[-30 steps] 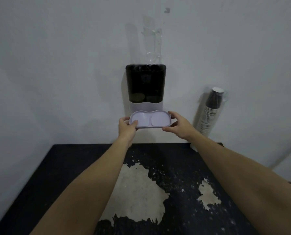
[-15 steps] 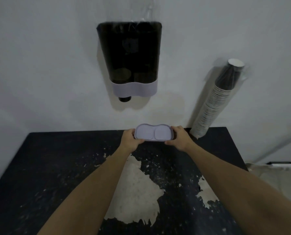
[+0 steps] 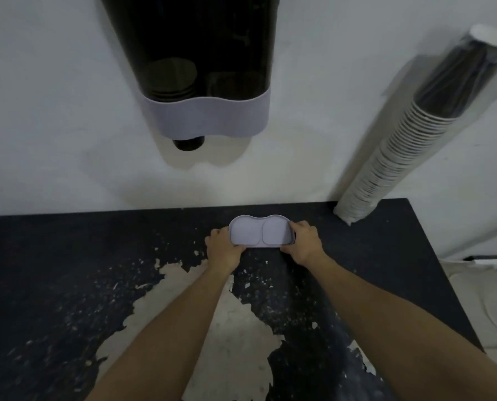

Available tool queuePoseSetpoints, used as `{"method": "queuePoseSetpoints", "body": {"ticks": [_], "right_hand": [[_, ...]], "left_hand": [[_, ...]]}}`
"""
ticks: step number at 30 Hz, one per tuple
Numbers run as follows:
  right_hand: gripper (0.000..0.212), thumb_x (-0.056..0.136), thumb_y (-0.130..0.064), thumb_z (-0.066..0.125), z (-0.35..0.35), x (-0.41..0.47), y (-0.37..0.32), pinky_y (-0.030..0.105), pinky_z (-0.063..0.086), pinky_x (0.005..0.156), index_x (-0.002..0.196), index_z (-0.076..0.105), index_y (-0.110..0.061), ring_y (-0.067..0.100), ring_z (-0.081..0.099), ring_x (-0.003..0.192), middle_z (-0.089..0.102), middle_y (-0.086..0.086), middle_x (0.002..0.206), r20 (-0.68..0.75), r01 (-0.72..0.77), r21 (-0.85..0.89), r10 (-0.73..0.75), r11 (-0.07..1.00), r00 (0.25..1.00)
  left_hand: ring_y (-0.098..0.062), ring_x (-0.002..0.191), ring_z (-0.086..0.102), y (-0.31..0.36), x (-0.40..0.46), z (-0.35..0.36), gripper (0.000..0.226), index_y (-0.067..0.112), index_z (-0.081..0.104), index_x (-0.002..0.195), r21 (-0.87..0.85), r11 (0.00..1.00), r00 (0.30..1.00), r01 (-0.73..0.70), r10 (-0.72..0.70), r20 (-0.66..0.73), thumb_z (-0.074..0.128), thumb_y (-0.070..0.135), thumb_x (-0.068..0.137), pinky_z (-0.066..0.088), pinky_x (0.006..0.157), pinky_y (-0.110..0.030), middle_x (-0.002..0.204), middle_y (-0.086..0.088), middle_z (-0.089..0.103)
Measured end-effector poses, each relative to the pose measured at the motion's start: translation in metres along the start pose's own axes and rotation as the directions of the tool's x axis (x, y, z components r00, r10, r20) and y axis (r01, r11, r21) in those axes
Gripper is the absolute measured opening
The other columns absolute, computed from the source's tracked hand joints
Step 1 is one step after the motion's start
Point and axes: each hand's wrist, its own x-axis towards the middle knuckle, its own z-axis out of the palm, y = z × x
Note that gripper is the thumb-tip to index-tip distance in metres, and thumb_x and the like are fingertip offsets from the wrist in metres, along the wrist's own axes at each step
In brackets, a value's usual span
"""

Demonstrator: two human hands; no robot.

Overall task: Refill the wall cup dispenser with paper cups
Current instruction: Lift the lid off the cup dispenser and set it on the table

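You've got the lid (image 3: 261,230) off; your left hand (image 3: 223,250) and right hand (image 3: 305,243) grip its ends at the table (image 3: 67,256). Dispenser (image 3: 201,68) at 12 o'clock unfilled; cups (image 3: 409,146) at 2 remain sleeved

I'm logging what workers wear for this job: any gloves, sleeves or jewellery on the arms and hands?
None visible. The left hand and right hand are bare, with no gloves, rings or watch. Both forearms are uncovered to the frame's edge.
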Motion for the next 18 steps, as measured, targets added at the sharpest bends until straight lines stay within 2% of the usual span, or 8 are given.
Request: {"method": "queuePoseSetpoints", "body": {"ticks": [3,6,10,13,18], "right_hand": [[0.076,0.084,-0.03,0.08,-0.003,0.01,0.001,0.041,0.042,0.103,0.15,0.044,-0.02,0.032,0.036,0.126,0.04,0.008,0.14,-0.013,0.004,-0.029,-0.005,1.0,1.0],[0.076,0.084,-0.031,0.079,-0.009,0.021,-0.002,0.041,0.042,0.101,0.15,0.043,-0.021,0.032,0.037,0.125,0.041,0.007,0.139,0.002,0.01,-0.061,-0.01,0.998,1.0],[0.069,0.086,-0.031,0.076,-0.014,0.033,-0.011,0.04,0.042,0.098,0.147,0.046,-0.02,0.033,0.039,0.123,0.041,0.009,0.137,0.002,0.01,-0.119,-0.01,0.993,1.0],[0.067,0.088,-0.031,0.074,-0.014,0.037,-0.016,0.041,0.042,0.098,0.147,0.044,-0.02,0.034,0.039,0.124,0.04,0.009,0.138,0.0,-0.002,-0.135,0.002,0.991,1.0],[0.075,0.092,-0.036,0.068,-0.017,0.031,-0.019,0.045,0.04,0.102,0.155,0.03,-0.021,0.037,0.035,0.13,0.039,0.011,0.145,0.015,-0.006,-0.109,0.008,0.994,1.0]], "left_hand": [[-0.026,0.111,0.049,-0.003,0.006,0.001,0.046,0.024,0.063,0.116,0.023,1.0,1.0,-0.002,0.002,0.005,0.07,0.045,0.076,0.032,0.081,-0.031,0.118,-0.004,0.062],[-0.026,0.114,0.047,0.007,0.007,-0.006,0.043,0.02,0.061,0.119,0.006,1.0,1.0,-0.028,0.028,-0.006,0.071,0.037,0.081,0.03,0.085,-0.029,0.121,-0.006,0.059],[-0.027,0.118,0.044,0.017,0.011,-0.011,0.045,0.019,0.057,0.129,-0.016,0.999,0.999,-0.032,0.032,-0.042,0.069,0.033,0.088,0.038,0.097,-0.035,0.126,-0.008,0.051],[-0.028,0.118,0.043,0.022,0.013,-0.01,0.044,0.02,0.055,0.13,0.002,1.0,0.998,-0.026,0.026,-0.063,0.066,0.034,0.09,0.041,0.099,-0.039,0.128,-0.01,0.049],[-0.032,0.126,0.039,0.032,0.009,-0.02,0.055,0.018,0.047,0.137,0.107,0.994,1.0,0.028,-0.027,-0.007,0.065,0.039,0.089,0.04,0.102,-0.043,0.138,-0.011,0.044]]}}
